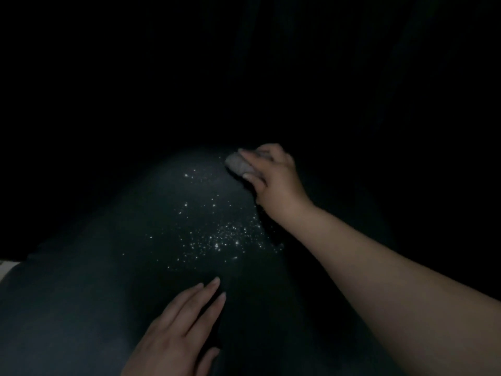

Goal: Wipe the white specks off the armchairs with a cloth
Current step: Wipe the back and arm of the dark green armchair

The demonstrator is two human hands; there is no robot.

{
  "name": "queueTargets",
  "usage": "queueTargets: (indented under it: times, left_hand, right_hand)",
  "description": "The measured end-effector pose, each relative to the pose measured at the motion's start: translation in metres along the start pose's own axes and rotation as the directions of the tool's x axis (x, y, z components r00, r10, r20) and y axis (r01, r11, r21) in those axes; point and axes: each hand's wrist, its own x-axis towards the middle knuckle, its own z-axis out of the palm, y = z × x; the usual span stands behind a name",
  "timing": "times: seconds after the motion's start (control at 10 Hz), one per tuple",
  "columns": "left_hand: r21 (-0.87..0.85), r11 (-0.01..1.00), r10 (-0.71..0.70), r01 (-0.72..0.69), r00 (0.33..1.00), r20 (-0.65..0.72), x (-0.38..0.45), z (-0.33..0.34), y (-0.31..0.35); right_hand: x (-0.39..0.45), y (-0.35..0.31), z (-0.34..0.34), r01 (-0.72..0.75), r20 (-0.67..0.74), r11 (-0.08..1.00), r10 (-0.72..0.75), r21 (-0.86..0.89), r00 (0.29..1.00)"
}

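The right hand [273, 175] gripped a bunched cloth [238, 164] at the specks' [217, 240] one o'clock; the left hand [176, 327] lay flat, fingers straight, on the armchair [95, 267].

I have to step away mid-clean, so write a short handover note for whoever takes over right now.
Right hand grips the bunched cloth at the far edge of the lit patch on the dark armchair.
Left hand lies flat and open on the near part of the upholstery.
Done: cannot tell from this view.
Left: the white specks, thickest between the two hands, need wiping off.
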Motion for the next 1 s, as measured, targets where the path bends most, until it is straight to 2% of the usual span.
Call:
queueTargets:
  times: [0.1, 0.2, 0.3, 0.4, 0.5, 0.6, 0.7, 0.8, 0.9, 1.0]
  left_hand:
    - [-0.014, 1.0, -0.008, 0.008, 1.0, -0.012, -0.002, -0.004, -0.003]
    - [-0.016, 0.999, -0.051, 0.051, 0.998, -0.037, -0.01, -0.012, -0.012]
    - [0.008, 0.995, -0.104, 0.104, 0.993, -0.062, -0.021, -0.019, -0.024]
    - [0.022, 0.988, -0.149, 0.152, 0.983, -0.107, -0.026, -0.025, -0.033]
    - [0.023, 0.973, -0.223, 0.229, 0.964, -0.144, -0.029, -0.033, -0.045]
    - [0.048, 0.951, -0.295, 0.306, 0.941, -0.166, -0.031, -0.04, -0.055]
    - [0.062, 0.936, -0.334, 0.347, 0.929, -0.158, -0.032, -0.041, -0.058]
    - [0.065, 0.932, -0.344, 0.356, 0.927, -0.151, -0.032, -0.041, -0.056]
    - [0.053, 0.935, -0.341, 0.351, 0.929, -0.143, -0.03, -0.042, -0.055]
    - [0.036, 0.934, -0.347, 0.356, 0.927, -0.142, -0.03, -0.044, -0.056]
  right_hand:
    - [0.024, 0.03, -0.017, -0.235, -0.173, 0.951, 0.202, -0.2, 0.964]
    - [0.045, 0.03, -0.015, -0.449, -0.174, 0.881, 0.423, -0.149, 0.889]
    - [0.047, -0.01, 0.012, -0.294, -0.068, 0.956, 0.293, -0.001, 0.954]
    - [0.039, -0.035, 0.026, 0.027, 0.074, 0.999, -0.024, -0.038, 0.997]
    - [0.051, -0.012, 0.008, -0.04, -0.001, 0.981, 0.04, -0.192, 0.999]
    - [0.061, 0.005, 0.001, -0.284, -0.074, 0.914, 0.274, -0.29, 0.959]
    - [0.054, -0.029, 0.025, -0.25, -0.027, 0.963, 0.249, -0.097, 0.968]
    - [0.036, -0.067, 0.04, 0.085, 0.102, 0.99, -0.096, 0.115, 0.99]
    - [0.043, -0.059, 0.027, 0.2, 0.143, 0.976, -0.211, 0.091, 0.967]
    - [0.062, -0.037, 0.003, -0.139, 0.075, 0.99, 0.139, -0.017, 0.987]
